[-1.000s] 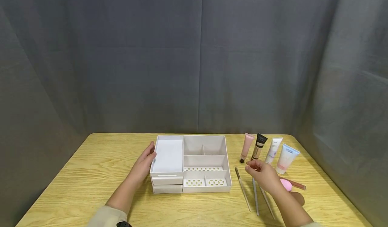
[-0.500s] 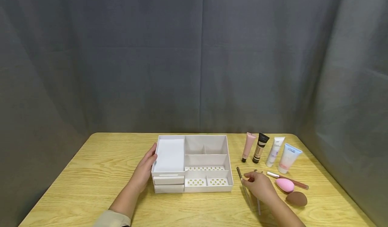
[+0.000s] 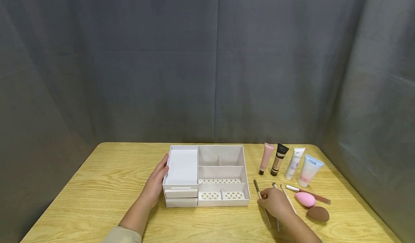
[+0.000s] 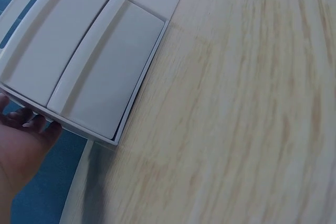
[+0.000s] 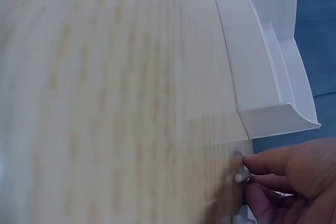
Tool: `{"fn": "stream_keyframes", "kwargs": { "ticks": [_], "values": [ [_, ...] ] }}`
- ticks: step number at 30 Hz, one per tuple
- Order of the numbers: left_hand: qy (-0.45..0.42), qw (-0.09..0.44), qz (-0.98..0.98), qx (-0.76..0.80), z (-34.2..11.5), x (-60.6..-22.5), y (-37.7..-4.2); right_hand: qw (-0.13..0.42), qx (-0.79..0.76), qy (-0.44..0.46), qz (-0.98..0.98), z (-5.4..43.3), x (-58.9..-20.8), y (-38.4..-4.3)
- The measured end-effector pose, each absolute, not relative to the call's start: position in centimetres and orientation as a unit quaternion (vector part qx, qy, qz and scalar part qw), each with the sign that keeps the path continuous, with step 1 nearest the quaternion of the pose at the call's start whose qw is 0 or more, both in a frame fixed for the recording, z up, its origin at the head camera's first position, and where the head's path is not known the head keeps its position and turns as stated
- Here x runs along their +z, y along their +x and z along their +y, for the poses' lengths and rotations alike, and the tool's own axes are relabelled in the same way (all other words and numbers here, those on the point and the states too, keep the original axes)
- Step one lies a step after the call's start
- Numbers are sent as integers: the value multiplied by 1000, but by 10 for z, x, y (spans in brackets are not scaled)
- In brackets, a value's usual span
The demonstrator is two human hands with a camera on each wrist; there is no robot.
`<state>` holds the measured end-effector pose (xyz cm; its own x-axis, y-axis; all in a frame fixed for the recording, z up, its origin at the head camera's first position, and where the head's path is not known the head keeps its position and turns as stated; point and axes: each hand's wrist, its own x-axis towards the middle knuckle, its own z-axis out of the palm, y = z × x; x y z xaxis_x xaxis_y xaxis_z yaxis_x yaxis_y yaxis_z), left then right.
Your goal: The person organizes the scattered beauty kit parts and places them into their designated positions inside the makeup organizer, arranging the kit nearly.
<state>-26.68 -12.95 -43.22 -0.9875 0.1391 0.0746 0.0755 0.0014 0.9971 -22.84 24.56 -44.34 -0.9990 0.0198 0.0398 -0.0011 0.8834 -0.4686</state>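
Observation:
A white desktop organizer (image 3: pixel 223 166) with compartments and two small drawers (image 3: pixel 181 197) stands mid-table. My left hand (image 3: pixel 156 183) rests along its left side; the left wrist view shows the fingertips touching the wall beside the drawers (image 4: pixel 107 66). To the right of the organizer, my right hand (image 3: pixel 275 203) is low over the table, its thumb and finger pinching the leftmost makeup brush (image 3: pixel 266 217). That brush lies slanted, dark bristles pointing away. Two more makeup brushes run close by: one (image 3: pixel 278 225) passes beneath the hand, the other (image 3: pixel 288 198) emerges beyond it.
Behind the brushes stand a pink tube (image 3: pixel 266 158), a black-capped tube (image 3: pixel 278 160), a white tube (image 3: pixel 294 163) and a blue-and-pink tube (image 3: pixel 309 171). Right of the hand lie a reddish lip gloss-like stick (image 3: pixel 314 196), a pink makeup sponge (image 3: pixel 305 199) and a brown one (image 3: pixel 318 214).
My right hand has come down and left from above the middle brushes to the leftmost brush, uncovering the sponges and stick. The left hand stays at the organizer's side.

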Motion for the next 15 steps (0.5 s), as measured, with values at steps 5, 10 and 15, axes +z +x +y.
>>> {"fn": "stream_keyframes", "kwargs": {
  "ticks": [5, 10, 15],
  "values": [
    [74, 26, 709, 701, -130, -433, -267, 21, 232, -6, -973, 244, -442, -229],
    [77, 25, 710, 700, -130, -433, -268, 17, 260, -11, -965, 245, -442, -229],
    [77, 24, 710, 700, -130, -434, -269, 17, 321, -31, -946, 248, -443, -228]
  ]
}}
